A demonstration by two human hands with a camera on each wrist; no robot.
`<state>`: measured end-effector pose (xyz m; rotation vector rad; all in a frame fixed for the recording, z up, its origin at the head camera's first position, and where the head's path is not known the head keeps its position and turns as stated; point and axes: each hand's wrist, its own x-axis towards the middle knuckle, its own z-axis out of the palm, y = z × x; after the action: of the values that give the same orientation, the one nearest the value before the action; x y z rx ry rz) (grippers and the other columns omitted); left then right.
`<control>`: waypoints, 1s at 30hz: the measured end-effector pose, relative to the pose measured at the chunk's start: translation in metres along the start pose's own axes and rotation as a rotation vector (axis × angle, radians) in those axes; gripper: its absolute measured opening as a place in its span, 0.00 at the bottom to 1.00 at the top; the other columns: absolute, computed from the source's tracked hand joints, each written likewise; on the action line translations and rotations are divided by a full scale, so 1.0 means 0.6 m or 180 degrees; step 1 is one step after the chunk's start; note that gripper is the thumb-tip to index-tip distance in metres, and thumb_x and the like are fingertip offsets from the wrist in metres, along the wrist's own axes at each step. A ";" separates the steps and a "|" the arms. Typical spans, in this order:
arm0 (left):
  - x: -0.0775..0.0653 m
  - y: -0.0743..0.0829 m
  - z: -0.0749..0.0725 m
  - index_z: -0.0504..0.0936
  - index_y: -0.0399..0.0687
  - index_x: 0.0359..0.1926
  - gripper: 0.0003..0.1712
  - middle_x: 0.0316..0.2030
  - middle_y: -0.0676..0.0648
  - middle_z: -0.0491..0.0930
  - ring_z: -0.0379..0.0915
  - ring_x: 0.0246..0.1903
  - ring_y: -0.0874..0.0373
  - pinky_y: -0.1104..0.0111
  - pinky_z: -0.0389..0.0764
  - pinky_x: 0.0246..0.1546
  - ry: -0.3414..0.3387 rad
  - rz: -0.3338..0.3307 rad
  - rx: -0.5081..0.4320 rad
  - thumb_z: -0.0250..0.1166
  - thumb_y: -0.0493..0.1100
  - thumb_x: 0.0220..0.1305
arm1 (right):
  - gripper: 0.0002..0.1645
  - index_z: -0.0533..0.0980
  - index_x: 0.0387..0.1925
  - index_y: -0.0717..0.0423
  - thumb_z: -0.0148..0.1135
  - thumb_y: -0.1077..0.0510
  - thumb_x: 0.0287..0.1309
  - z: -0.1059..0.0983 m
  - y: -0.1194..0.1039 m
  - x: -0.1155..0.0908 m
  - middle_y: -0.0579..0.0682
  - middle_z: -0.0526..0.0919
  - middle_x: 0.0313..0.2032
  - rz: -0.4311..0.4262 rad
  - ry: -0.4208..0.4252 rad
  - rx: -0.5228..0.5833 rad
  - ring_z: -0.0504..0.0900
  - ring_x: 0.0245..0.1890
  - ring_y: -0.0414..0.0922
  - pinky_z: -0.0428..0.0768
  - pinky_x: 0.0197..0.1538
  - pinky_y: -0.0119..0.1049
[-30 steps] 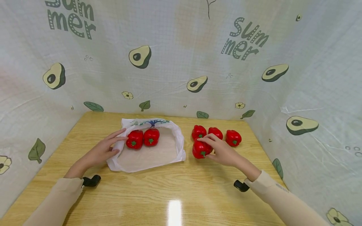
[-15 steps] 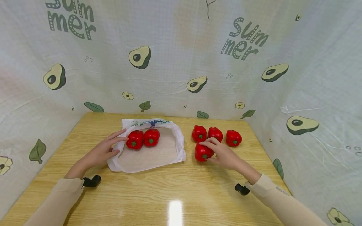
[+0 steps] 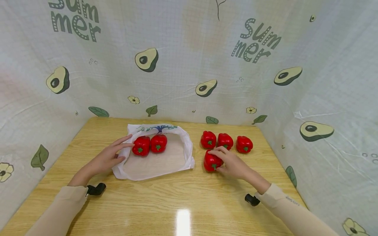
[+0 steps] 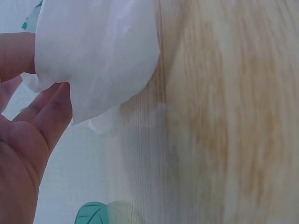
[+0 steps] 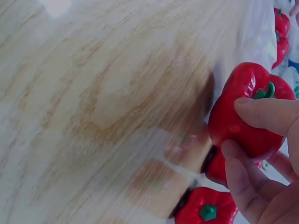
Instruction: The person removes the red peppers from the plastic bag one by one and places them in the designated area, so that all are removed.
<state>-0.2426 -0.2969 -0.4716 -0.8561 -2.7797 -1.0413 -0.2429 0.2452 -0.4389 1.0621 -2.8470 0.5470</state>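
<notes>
A white plastic bag (image 3: 153, 167) lies on its side on the left of the table, its mouth facing me, with two red bell peppers (image 3: 158, 143) inside. My left hand (image 3: 104, 159) holds the bag's left edge, fingers reaching in at the mouth beside the left pepper (image 3: 141, 146). In the left wrist view the white film (image 4: 98, 56) passes between thumb and fingers. Right of the bag, my right hand (image 3: 233, 164) grips another red bell pepper (image 3: 212, 161) between thumb and fingers. The right wrist view shows the thumb next to its green stem (image 5: 265, 91).
Behind the right hand stand three more red bell peppers: one at left (image 3: 208, 140), one in the middle (image 3: 225, 141) and one at right (image 3: 244, 144). A wooden table (image 3: 147, 206) lies beneath. Patterned cloth (image 3: 177, 72) hangs at the back and sides.
My right hand has brought its bell pepper slightly down and toward me, a little to the right. The left hand and the bag stay where they were.
</notes>
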 end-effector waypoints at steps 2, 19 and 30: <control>0.000 0.000 0.000 0.77 0.47 0.71 0.33 0.83 0.41 0.53 0.56 0.77 0.30 0.44 0.84 0.57 -0.0002 0.0003 0.0013 0.70 0.27 0.68 | 0.44 0.75 0.70 0.49 0.81 0.67 0.53 0.004 0.001 0.000 0.53 0.77 0.64 -0.0012 -0.0010 -0.0036 0.85 0.51 0.50 0.88 0.52 0.45; -0.002 0.004 -0.004 0.77 0.48 0.71 0.33 0.84 0.42 0.53 0.57 0.77 0.31 0.73 0.77 0.59 -0.0018 -0.0055 0.0073 0.70 0.29 0.68 | 0.46 0.73 0.73 0.47 0.80 0.65 0.54 0.015 0.004 -0.002 0.52 0.75 0.66 0.0011 -0.0004 -0.0130 0.84 0.45 0.44 0.86 0.45 0.36; 0.000 0.003 -0.003 0.77 0.47 0.72 0.33 0.84 0.42 0.52 0.54 0.77 0.30 0.42 0.82 0.58 -0.0024 -0.0060 -0.0029 0.69 0.28 0.68 | 0.48 0.71 0.75 0.46 0.79 0.66 0.54 -0.012 0.006 -0.005 0.52 0.72 0.69 -0.0058 -0.0116 -0.0157 0.83 0.39 0.45 0.83 0.38 0.30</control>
<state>-0.2420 -0.2968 -0.4691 -0.8384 -2.7968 -1.0566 -0.2434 0.2519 -0.4340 1.1000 -2.8630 0.4583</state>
